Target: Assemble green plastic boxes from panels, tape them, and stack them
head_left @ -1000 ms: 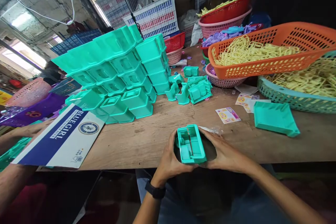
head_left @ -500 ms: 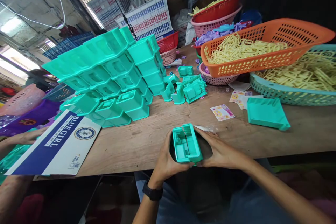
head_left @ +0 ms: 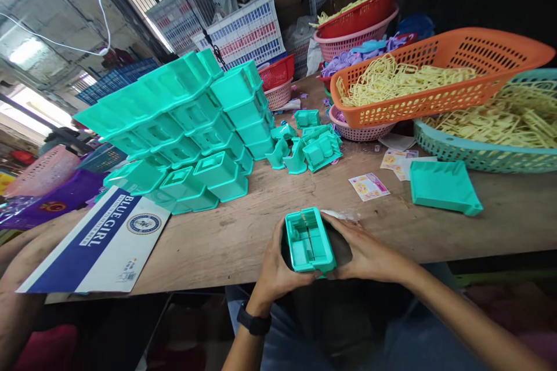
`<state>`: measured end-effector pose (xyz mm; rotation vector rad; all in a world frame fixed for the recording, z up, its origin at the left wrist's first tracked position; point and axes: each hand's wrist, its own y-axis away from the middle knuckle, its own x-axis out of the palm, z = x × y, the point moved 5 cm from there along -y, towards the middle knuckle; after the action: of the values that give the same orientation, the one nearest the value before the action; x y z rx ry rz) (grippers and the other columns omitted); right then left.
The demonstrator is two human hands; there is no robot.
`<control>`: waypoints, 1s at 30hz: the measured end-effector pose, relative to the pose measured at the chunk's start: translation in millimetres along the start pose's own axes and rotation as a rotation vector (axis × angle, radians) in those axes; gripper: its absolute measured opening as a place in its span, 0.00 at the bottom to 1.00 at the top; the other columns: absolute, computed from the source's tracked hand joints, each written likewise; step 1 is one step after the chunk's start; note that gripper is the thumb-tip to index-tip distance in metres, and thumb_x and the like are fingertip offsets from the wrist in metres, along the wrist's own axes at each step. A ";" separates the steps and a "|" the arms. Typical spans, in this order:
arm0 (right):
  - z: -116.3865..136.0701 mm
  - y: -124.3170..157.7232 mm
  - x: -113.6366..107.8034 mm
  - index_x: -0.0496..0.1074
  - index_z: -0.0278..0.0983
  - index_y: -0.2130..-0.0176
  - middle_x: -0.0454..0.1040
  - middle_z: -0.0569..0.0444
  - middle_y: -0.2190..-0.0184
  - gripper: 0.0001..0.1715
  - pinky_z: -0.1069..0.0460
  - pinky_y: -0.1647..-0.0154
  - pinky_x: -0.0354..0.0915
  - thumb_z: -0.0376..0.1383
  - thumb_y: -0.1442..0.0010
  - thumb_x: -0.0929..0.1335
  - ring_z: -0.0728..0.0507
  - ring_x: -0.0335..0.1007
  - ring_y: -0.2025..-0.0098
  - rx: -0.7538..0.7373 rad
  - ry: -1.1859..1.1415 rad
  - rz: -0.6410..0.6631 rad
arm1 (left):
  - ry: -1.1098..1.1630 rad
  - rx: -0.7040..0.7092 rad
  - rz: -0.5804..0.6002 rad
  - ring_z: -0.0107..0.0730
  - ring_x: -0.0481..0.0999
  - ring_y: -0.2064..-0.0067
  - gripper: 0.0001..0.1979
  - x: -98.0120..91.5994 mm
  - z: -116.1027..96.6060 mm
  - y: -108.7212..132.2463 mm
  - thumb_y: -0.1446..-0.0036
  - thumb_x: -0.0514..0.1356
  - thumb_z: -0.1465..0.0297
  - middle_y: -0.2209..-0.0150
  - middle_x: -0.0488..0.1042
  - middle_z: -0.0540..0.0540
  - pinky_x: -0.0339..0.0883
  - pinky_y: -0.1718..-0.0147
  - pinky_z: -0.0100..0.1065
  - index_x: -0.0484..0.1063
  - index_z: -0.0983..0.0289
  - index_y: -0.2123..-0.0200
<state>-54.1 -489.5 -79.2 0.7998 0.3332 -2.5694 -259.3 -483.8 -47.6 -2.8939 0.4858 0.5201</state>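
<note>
Near the table's front edge, a teal plastic box (head_left: 319,237) is held between my two hands, its open side facing up and moulded compartments showing inside. A narrow gap runs along its middle. My left hand (head_left: 278,261) is closed on the left side, thumb along the near edge. My right hand (head_left: 361,246) grips the right side, with its thumb and fingers bowed away from the wall; some fingertips are hidden. Just behind my right hand lies a clear plastic scrap (head_left: 346,216). Beyond the box is a small heap of loose teal parts (head_left: 322,148).
Stacked teal boxes (head_left: 187,122) rise at the left beside a printed cardboard sheet (head_left: 108,237). A co-worker's arm (head_left: 26,255) is at far left. To the right are a printed card (head_left: 369,186), a teal tray (head_left: 444,186) and an orange basket (head_left: 487,64) of yellow pieces.
My hands and the teal box stay almost in place. At far left, the co-worker's arm has shifted and the teal material by it is no longer visible. The view has tilted slightly.
</note>
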 end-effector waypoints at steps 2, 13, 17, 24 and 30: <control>-0.8 0.7 0.3 0.40 0.46 0.22 0.51 0.38 0.24 0.72 0.25 0.27 0.49 0.59 0.47 0.79 0.24 0.48 0.24 -0.002 0.002 0.018 | -0.005 -0.010 -0.006 0.61 0.67 0.32 0.57 0.2 0.9 0.1 0.64 0.79 0.63 0.34 0.68 0.63 0.59 0.30 0.60 0.55 0.59 0.32; -5.4 -1.7 -3.2 0.35 0.46 0.22 0.51 0.38 0.24 0.76 0.26 0.27 0.46 0.59 0.48 0.79 0.24 0.47 0.24 -0.054 0.038 0.058 | -0.014 -0.011 -0.004 0.59 0.68 0.32 0.59 0.8 2.8 -1.2 0.66 0.81 0.60 0.34 0.68 0.62 0.60 0.31 0.58 0.55 0.59 0.32; -7.3 -3.9 -3.5 0.35 0.45 0.22 0.49 0.36 0.24 0.78 0.24 0.27 0.45 0.60 0.50 0.80 0.23 0.46 0.24 -0.043 0.068 0.063 | -0.016 -0.013 -0.018 0.59 0.69 0.34 0.59 0.7 5.6 -0.7 0.66 0.81 0.61 0.35 0.69 0.62 0.61 0.32 0.59 0.56 0.59 0.33; -7.4 -6.6 -4.4 0.35 0.46 0.22 0.50 0.36 0.24 0.79 0.23 0.28 0.47 0.59 0.51 0.80 0.22 0.45 0.24 -0.053 0.094 0.089 | -0.038 0.006 -0.050 0.59 0.69 0.34 0.60 0.7 7.5 0.4 0.66 0.81 0.59 0.36 0.69 0.62 0.61 0.31 0.59 0.55 0.59 0.32; 2.7 -8.0 -8.7 0.33 0.44 0.22 0.52 0.37 0.25 0.77 0.24 0.27 0.45 0.57 0.48 0.79 0.23 0.47 0.25 -0.091 0.121 0.099 | -0.012 0.049 -0.039 0.60 0.69 0.33 0.59 1.2 1.6 -2.4 0.66 0.81 0.55 0.35 0.69 0.61 0.61 0.31 0.60 0.58 0.58 0.33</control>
<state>-52.6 -480.5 -71.2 0.9174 0.4334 -2.4020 -258.0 -481.5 -49.3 -2.8459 0.4332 0.5125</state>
